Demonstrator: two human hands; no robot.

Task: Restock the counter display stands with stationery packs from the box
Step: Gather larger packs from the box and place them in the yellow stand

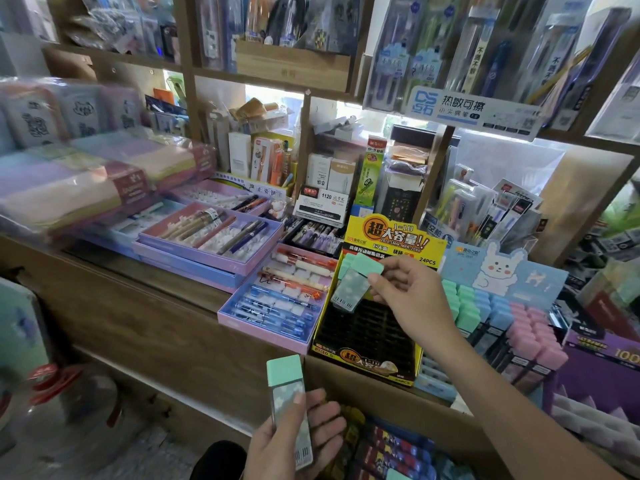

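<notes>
My right hand (403, 292) pinches a mint-capped stationery pack (356, 282) and holds it tilted over the top left of the yellow-and-black display stand (367, 337), beside another mint pack sitting in its back row. Most of the stand's black slots show bare. My left hand (298, 441) grips a second mint-capped pack (289, 407) upright, low in front of the counter, thumb on its face. Below my right forearm the cardboard box (408, 407) stands open, with dark packs (391, 448) inside.
To the right stands a bunny-topped display (498, 306) full of mint, blue and pink packs. Left of the yellow stand lie pink and purple pen trays (277, 299) on the wooden counter (138, 292). Shelves of pens rise behind.
</notes>
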